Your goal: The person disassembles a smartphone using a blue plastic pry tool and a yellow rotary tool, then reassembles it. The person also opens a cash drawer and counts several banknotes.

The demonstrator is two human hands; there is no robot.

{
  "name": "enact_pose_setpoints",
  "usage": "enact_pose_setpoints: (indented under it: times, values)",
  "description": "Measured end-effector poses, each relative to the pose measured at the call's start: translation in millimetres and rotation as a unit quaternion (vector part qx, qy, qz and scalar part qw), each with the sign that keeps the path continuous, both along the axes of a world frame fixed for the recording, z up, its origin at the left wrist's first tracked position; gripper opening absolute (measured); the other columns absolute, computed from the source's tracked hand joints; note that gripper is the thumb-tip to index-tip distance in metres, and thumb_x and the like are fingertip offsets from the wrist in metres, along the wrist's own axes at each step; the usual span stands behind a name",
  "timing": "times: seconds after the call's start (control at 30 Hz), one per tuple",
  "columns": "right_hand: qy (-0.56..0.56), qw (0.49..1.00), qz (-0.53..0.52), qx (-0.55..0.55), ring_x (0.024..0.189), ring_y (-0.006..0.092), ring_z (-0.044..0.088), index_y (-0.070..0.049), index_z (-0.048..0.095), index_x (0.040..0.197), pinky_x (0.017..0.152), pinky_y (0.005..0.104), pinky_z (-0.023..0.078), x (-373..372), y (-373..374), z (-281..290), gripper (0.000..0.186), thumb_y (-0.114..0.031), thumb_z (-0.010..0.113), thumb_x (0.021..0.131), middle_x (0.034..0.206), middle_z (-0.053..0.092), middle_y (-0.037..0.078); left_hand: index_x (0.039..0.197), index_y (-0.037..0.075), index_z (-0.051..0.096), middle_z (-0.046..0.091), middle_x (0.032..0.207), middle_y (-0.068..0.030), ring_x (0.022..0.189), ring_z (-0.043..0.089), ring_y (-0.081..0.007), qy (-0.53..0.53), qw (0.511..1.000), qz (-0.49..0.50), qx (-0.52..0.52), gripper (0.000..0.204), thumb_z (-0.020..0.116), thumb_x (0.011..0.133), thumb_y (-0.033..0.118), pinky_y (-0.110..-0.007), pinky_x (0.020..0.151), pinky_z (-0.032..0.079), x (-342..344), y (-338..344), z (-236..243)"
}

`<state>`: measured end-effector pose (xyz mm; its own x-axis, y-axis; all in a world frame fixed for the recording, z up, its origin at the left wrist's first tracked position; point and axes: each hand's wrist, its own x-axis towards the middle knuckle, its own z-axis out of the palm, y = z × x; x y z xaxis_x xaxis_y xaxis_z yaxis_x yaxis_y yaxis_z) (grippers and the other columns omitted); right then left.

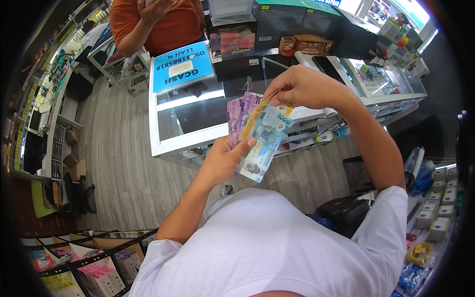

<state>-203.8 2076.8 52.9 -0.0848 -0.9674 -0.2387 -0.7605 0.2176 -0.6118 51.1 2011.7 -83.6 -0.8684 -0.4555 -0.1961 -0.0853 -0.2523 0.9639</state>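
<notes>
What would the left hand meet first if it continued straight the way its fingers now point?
Probably the white edge of the glass display counter, beyond the fanned banknotes the left hand holds; depth is unclear.

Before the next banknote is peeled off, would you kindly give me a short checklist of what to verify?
1. Left hand grips the fanned banknotes, thumb across the front: ok.
2. Right hand pinches the top edge of a note with its fingers: ok.
3. Only one note is pinched: cannot tell.
4. Blue note at the front is fully visible: ok.
5. Glass counter below has bare space for setting notes down: ok.
6. Person in orange shirt stands across the counter: ok.
</notes>
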Motion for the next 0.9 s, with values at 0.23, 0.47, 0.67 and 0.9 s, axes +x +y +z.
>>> enact_pose_setpoints:
  times: [0.23,0.47,0.67,0.9]
  values:
    - [-0.068,0.997,0.035,0.013,0.074,0.0093,0.065,-0.002,0.081,0.113,0.068,0.0264,0.052,-10,0,4,0.022,-0.013,0.073,0.096,0.089,0.078,0.005,0.117,0.0,0.073,0.075,0.1,-0.0031,0.085,0.067,-0.0063,0.004,1.0,-0.004,0.017,0.038,0.068,0.107,0.036,-0.026,0.076,0.055,1,3,5]
    - [-0.05,0.995,0.084,0.03,0.076,0.0085,0.065,0.0,0.081,0.113,0.07,0.0258,0.052,-15,-6,0,0.022,-0.01,0.073,0.095,0.091,0.078,0.004,0.121,-0.001,0.072,0.075,0.104,-0.0032,0.088,0.067,-0.0061,0.024,0.999,-0.013,0.04,0.039,0.068,0.107,0.035,-0.025,0.078,0.055,-1,6,5]
    - [-0.072,0.989,0.13,0.017,0.079,0.0133,0.067,-0.001,0.082,0.113,0.075,0.0292,0.053,-13,-14,-11,0.024,-0.015,0.074,0.094,0.094,0.079,0.007,0.122,0.0,0.071,0.075,0.105,-0.0039,0.09,0.068,-0.0069,0.028,0.998,-0.002,0.049,0.038,0.069,0.106,0.034,-0.026,0.081,0.055,-2,7,5]
    - [-0.114,0.987,0.11,0.037,0.08,0.0136,0.069,-0.003,0.08,0.115,0.074,0.0285,0.055,-20,-16,-18,0.028,-0.023,0.074,0.097,0.095,0.079,0.006,0.124,-0.001,0.071,0.074,0.112,-0.0047,0.098,0.068,-0.0099,-0.015,0.998,0.058,0.012,0.037,0.072,0.103,0.03,-0.027,0.089,0.053,0,5,0]
